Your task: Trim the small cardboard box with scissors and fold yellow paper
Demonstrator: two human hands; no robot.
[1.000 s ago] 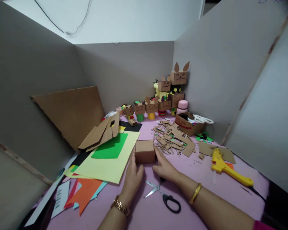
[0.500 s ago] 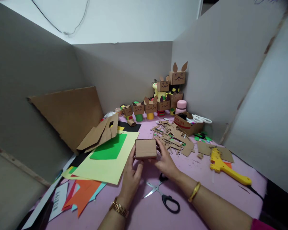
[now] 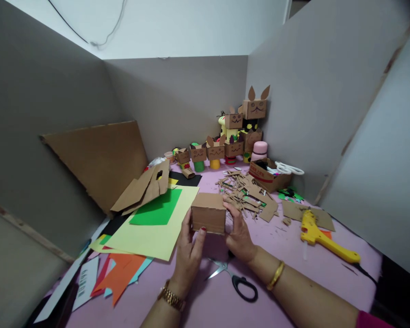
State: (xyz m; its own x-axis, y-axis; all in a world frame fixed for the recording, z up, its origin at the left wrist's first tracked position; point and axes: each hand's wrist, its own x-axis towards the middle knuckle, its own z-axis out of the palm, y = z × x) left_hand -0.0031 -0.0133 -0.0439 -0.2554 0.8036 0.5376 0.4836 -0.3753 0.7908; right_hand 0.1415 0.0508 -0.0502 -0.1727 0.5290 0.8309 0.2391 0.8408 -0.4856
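A small brown cardboard box (image 3: 208, 214) is held just above the pink table (image 3: 205, 300), between both hands. My left hand (image 3: 188, 251) grips its left and near side, fingers closed on it. Against the box's right side, my right hand (image 3: 239, 232) has the thumb laid over the top edge. A pair of black-handled scissors (image 3: 234, 279) lies on the table right below the hands.
Sheets of yellow, green and orange paper (image 3: 153, 228) lie at the left with cardboard pieces (image 3: 99, 159). Cardboard scraps (image 3: 249, 193) lie beyond the box. A yellow glue gun (image 3: 323, 239) rests at the right. Cardboard animal figures (image 3: 235, 132) stand at the back corner beside a small carton (image 3: 268, 177).
Both hands have lifted the cardboard box off the table and turned it, so its near face now shows. The hands shifted with it, closer round its sides.
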